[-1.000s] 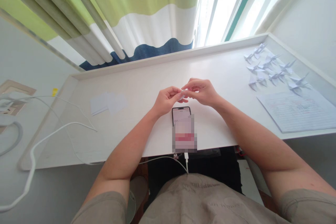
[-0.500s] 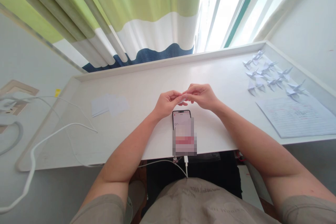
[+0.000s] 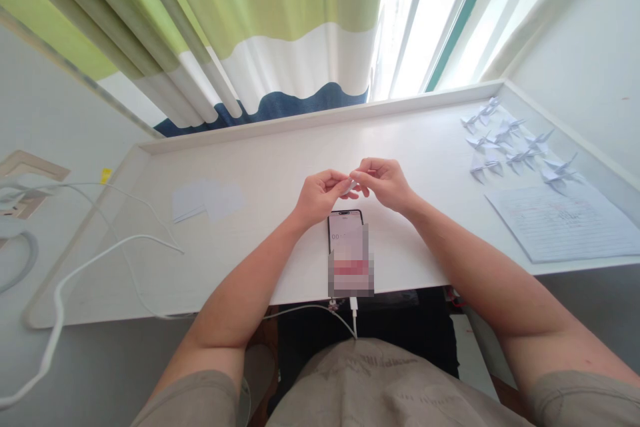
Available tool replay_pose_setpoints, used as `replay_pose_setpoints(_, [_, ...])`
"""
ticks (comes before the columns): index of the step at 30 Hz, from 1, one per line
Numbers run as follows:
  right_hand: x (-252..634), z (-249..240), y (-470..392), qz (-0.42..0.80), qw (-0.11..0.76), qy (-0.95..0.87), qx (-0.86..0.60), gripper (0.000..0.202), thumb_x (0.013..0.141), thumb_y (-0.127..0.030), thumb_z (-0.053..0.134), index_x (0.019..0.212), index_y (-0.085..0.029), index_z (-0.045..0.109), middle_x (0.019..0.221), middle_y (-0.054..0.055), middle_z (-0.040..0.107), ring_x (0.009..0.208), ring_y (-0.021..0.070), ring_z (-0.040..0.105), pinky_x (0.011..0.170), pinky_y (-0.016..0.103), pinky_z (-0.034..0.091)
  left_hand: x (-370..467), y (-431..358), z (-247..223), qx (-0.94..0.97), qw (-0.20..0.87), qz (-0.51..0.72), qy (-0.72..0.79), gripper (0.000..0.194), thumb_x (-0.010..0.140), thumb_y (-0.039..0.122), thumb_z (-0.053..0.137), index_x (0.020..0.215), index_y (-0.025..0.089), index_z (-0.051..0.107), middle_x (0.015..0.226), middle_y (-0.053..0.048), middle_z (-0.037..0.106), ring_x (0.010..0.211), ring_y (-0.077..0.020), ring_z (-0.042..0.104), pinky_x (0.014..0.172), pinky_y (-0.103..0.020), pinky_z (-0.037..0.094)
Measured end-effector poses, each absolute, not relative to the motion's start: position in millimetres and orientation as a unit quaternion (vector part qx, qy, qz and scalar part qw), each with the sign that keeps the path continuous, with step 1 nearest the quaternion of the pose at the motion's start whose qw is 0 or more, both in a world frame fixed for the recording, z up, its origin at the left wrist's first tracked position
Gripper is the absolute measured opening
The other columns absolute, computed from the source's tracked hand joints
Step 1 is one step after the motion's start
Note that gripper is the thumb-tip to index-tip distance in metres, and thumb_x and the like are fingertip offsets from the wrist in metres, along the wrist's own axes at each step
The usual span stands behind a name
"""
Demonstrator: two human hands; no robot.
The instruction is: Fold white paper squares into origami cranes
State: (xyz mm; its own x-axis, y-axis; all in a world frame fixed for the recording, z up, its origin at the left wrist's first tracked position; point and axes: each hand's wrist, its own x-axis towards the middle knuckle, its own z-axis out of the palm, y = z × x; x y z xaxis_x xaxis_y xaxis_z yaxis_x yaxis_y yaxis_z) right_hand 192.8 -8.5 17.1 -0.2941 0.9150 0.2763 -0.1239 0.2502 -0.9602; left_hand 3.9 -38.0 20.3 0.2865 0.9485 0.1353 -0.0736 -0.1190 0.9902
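Between my hands, above the middle of the white desk, is a small folded white paper (image 3: 351,187), mostly hidden by fingers. My left hand (image 3: 321,197) pinches it from the left, thumb and fingers pressed together. My right hand (image 3: 383,181) closes on its right end with thumb and forefinger. Just below the hands lies a phone (image 3: 345,247) with a lit screen, partly pixelated. Several folded paper cranes (image 3: 520,157) stand in a group at the desk's back right.
Loose white paper squares (image 3: 190,201) lie on the left of the desk (image 3: 280,153). A lined, written sheet (image 3: 565,223) rests at the right. White cables (image 3: 63,287) run over the left side, and another cable (image 3: 355,310) plugs into the phone.
The right hand's thumb and fingers have shifted slightly on the paper, and a little more of the paper shows between the hands. The left hand is nearly unmoved.
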Motion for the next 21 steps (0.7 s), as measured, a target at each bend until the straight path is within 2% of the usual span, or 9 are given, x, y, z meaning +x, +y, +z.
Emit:
replay_pose_setpoints(2, [195.2, 17.9, -5.7, 0.508, 0.532, -0.592, -0.329, 0.049, 0.087, -0.053, 0.084, 0.059, -0.022, 0.059, 0.057, -0.002, 0.059, 0.050, 0.0113, 0.055, 0.053, 0.031, 0.052, 3.1, -37.9, 19.2, 0.588, 0.550, 0.456, 0.381, 0.041, 0.088, 0.055, 0.085, 0.094, 0.016, 0.073, 0.092, -0.009, 0.084, 0.079, -0.0232, 0.082, 0.080, -0.041, 0.068])
replay_pose_setpoints(4, [199.5, 19.3, -2.4, 0.490, 0.565, -0.568, -0.343, 0.048, 0.091, -0.053, 0.080, 0.059, -0.023, 0.061, 0.055, -0.004, 0.054, 0.049, 0.0109, 0.053, 0.058, 0.033, 0.057, 0.6, -36.9, 17.8, 0.589, 0.549, 0.446, 0.390, 0.040, 0.088, 0.054, 0.085, 0.093, 0.016, 0.073, 0.091, -0.010, 0.083, 0.078, -0.0230, 0.082, 0.078, -0.039, 0.067])
replay_pose_setpoints(7, [205.0, 20.9, 0.7, 0.468, 0.573, -0.572, -0.353, 0.031, 0.093, -0.052, 0.076, 0.080, -0.024, 0.078, 0.064, -0.002, 0.060, 0.059, 0.0131, 0.057, 0.063, 0.034, 0.059, -3.9, -34.5, 17.2, 0.586, 0.542, 0.451, 0.399, 0.041, 0.087, 0.054, 0.086, 0.092, 0.016, 0.073, 0.088, -0.010, 0.083, 0.076, -0.0228, 0.082, 0.076, -0.037, 0.066])
replay_pose_setpoints(10, [205.8, 20.4, 0.4, 0.459, 0.547, -0.623, -0.319, 0.018, 0.087, -0.044, 0.083, 0.093, -0.027, 0.084, 0.085, 0.001, 0.070, 0.079, 0.0166, 0.066, 0.072, 0.035, 0.060, -6.6, -33.5, 18.6, 0.581, 0.544, 0.455, 0.401, 0.041, 0.086, 0.054, 0.086, 0.092, 0.016, 0.072, 0.086, -0.009, 0.082, 0.075, -0.0230, 0.082, 0.076, -0.038, 0.066])
replay_pose_setpoints(13, [204.2, 18.5, -1.2, 0.474, 0.494, -0.668, -0.292, 0.015, 0.085, -0.041, 0.086, 0.093, -0.027, 0.085, 0.095, 0.003, 0.074, 0.089, 0.0186, 0.070, 0.079, 0.037, 0.059, -7.3, -34.3, 19.7, 0.584, 0.559, 0.441, 0.389, 0.042, 0.086, 0.055, 0.086, 0.092, 0.015, 0.073, 0.085, -0.008, 0.082, 0.076, -0.0236, 0.082, 0.078, -0.039, 0.066])
replay_pose_setpoints(16, [203.7, 17.8, -2.5, 0.488, 0.458, -0.679, -0.301, 0.015, 0.085, -0.040, 0.086, 0.087, -0.026, 0.084, 0.091, 0.003, 0.075, 0.085, 0.0180, 0.071, 0.080, 0.039, 0.059, -6.9, -35.0, 18.4, 0.594, 0.561, 0.432, 0.382, 0.041, 0.087, 0.055, 0.085, 0.092, 0.016, 0.074, 0.086, -0.008, 0.082, 0.077, -0.0234, 0.082, 0.078, -0.039, 0.066])
replay_pose_setpoints(21, [202.8, 18.9, -3.4, 0.478, 0.456, -0.668, -0.342, 0.019, 0.084, -0.040, 0.086, 0.080, -0.022, 0.081, 0.083, 0.003, 0.077, 0.080, 0.0186, 0.071, 0.084, 0.041, 0.059, -5.2, -34.9, 14.1, 0.616, 0.501, 0.449, 0.410, 0.037, 0.089, 0.053, 0.083, 0.093, 0.017, 0.074, 0.087, -0.008, 0.082, 0.077, -0.0225, 0.082, 0.076, -0.037, 0.066])
